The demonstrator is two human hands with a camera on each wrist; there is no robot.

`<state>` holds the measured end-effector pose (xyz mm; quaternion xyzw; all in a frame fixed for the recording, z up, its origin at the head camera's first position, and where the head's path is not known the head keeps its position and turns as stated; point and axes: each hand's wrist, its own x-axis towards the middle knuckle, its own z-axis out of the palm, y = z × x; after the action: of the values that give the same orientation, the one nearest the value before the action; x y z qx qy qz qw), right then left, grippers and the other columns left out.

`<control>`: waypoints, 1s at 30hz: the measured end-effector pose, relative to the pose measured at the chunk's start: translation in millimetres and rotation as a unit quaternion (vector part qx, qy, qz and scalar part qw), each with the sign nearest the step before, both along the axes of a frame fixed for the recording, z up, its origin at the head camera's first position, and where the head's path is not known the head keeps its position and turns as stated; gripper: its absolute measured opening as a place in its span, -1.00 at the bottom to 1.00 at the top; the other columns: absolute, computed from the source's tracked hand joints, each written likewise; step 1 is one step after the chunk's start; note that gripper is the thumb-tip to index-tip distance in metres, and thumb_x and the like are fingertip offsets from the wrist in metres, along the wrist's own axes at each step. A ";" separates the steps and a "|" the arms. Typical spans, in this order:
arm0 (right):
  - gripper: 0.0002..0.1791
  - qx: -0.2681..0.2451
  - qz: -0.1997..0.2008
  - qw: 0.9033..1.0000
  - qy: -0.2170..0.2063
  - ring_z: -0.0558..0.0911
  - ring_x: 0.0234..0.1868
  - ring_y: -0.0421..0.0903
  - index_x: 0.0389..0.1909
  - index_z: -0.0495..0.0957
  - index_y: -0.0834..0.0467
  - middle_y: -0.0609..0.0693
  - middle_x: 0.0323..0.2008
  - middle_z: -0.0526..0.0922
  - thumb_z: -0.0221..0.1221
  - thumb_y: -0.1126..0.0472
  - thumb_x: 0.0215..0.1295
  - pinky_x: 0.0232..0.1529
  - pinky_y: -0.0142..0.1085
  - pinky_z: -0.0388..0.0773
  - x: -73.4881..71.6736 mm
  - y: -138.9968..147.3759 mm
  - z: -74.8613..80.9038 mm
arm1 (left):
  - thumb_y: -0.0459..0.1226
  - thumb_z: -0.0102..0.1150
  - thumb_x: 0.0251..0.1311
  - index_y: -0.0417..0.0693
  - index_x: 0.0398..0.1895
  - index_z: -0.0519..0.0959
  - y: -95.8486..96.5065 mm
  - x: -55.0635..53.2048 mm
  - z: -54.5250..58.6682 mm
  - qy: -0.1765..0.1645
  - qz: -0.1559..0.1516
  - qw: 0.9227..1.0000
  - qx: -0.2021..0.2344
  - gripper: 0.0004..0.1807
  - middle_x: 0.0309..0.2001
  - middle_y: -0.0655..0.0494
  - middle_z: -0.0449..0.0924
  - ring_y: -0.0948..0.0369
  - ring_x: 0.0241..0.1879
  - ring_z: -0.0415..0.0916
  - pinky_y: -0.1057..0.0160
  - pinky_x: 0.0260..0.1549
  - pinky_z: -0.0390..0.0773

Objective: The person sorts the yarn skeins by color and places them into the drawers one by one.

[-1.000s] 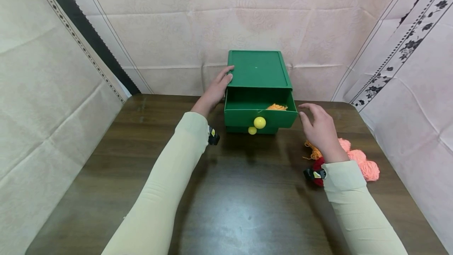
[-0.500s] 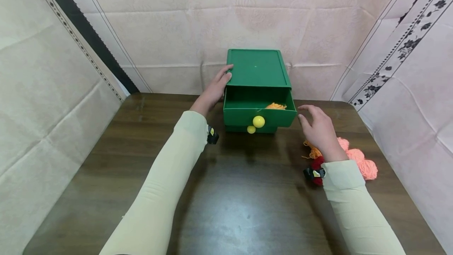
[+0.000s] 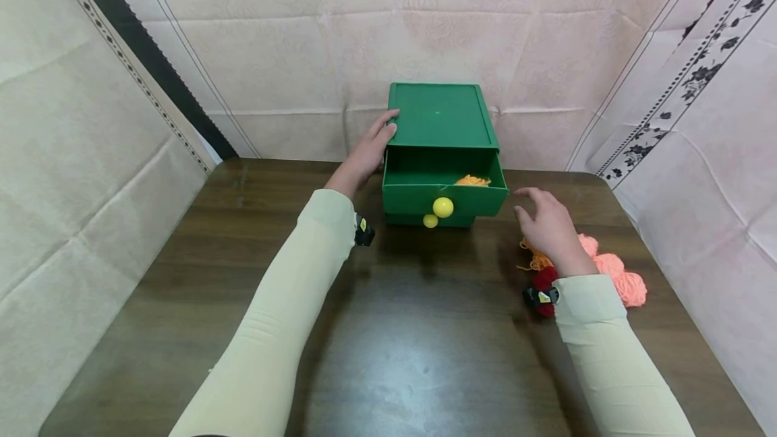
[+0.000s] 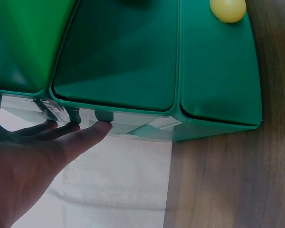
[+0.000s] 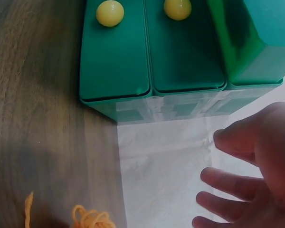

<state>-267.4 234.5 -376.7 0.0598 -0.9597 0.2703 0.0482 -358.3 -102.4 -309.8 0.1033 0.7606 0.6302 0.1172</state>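
Where the smooth green box (image 3: 443,115) stands far back on the wood-grained table (image 3: 388,342), its top drawer (image 3: 413,199) juts out, stringy orange yarn (image 3: 473,181) inside; the left hand (image 3: 369,148) touches the box's side, fingers extended, while the right hand (image 3: 551,226), loosely spread, hovers empty beside the drawer.

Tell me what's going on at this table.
A person has their left hand against the side of a green drawer unit. Its top drawer stands open, with some orange yarn inside. The right hand is near the opposite side, not touching the unit and holding nothing. Pink yarn, red yarn and more orange yarn lie on the table by the right wrist.
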 end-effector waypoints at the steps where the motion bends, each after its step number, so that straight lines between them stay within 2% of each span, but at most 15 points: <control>1: -0.55 0.004 0.000 1.000 -0.004 0.25 0.34 0.34 0.30 0.33 0.20 0.33 0.35 0.27 -0.04 0.15 0.47 0.26 0.29 0.21 -0.3 0.6 -0.9 | 0.05 -0.31 0.50 0.47 0.50 0.03 0.0 -0.6 -0.2 0.000 0.001 1.000 -0.001 -0.47 0.53 0.11 -0.08 -0.01 0.32 0.21 -0.16 0.16 0.39; 4: -0.55 0.014 -0.001 1.000 -0.014 0.25 0.34 0.36 0.30 0.32 0.21 0.36 0.35 0.26 -0.03 0.16 0.46 0.25 0.30 0.22 -1.5 2.9 -3.8 | 0.06 -0.30 0.49 0.49 0.49 0.05 0.2 -3.6 -2.9 0.002 0.005 1.000 -0.004 -0.47 0.53 0.12 -0.07 0.00 0.30 0.22 -0.16 0.16 0.39; 10: -0.54 0.028 -0.002 0.999 -0.041 0.25 0.33 0.38 0.31 0.31 0.21 0.38 0.34 0.25 -0.02 0.17 0.46 0.23 0.32 0.22 -3.4 7.7 -8.7 | 0.14 -0.28 0.45 0.61 0.43 0.10 -0.2 -18.4 -19.3 0.018 0.015 1.000 -0.004 -0.50 0.49 0.13 0.01 0.00 0.17 0.30 -0.13 0.09 0.45; 14: -0.54 0.036 0.000 0.998 -0.054 0.26 0.31 0.40 0.31 0.31 0.21 0.40 0.33 0.25 -0.04 0.18 0.45 0.21 0.33 0.24 -3.9 10.8 -10.4 | 0.18 -0.28 0.43 0.66 0.41 0.12 -0.1 -21.5 -23.3 0.028 0.017 0.999 -0.005 -0.51 0.50 0.15 0.00 0.02 0.21 0.27 -0.13 0.11 0.44; 18: -0.55 0.044 0.005 0.997 -0.068 0.28 0.28 0.41 0.31 0.32 0.22 0.42 0.31 0.26 -0.04 0.20 0.45 0.20 0.32 0.25 -3.9 14.2 -11.7 | 0.15 -0.28 0.45 0.63 0.43 0.10 -0.2 -18.2 -18.7 0.022 0.015 1.000 -0.007 -0.50 0.51 0.15 -0.02 0.01 0.25 0.26 -0.14 0.14 0.41; 25: -0.52 0.057 0.014 0.994 -0.093 0.32 0.23 0.41 0.33 0.29 0.23 0.44 0.27 0.29 -0.01 0.20 0.43 0.17 0.30 0.30 -3.5 18.4 -14.5 | 0.05 -0.32 0.50 0.46 0.50 0.03 0.1 -1.8 -1.1 0.008 0.005 1.000 -0.019 -0.47 0.52 0.09 -0.05 0.00 0.28 0.25 -0.12 0.17 0.41; 30: -0.47 0.068 0.008 0.992 -0.109 0.38 0.17 0.38 0.36 0.25 0.24 0.45 0.24 0.32 0.03 0.20 0.41 0.11 0.26 0.38 -2.9 20.3 -16.6 | 0.04 -0.33 0.50 0.44 0.51 0.02 0.6 2.2 2.0 0.007 0.005 1.000 -0.021 -0.47 0.52 0.08 -0.04 -0.01 0.27 0.26 -0.12 0.15 0.42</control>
<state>-270.4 254.8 -393.3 0.0413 -0.9749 0.2094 -0.0627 -356.1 -101.8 -307.8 0.1018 0.7750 0.6139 0.1106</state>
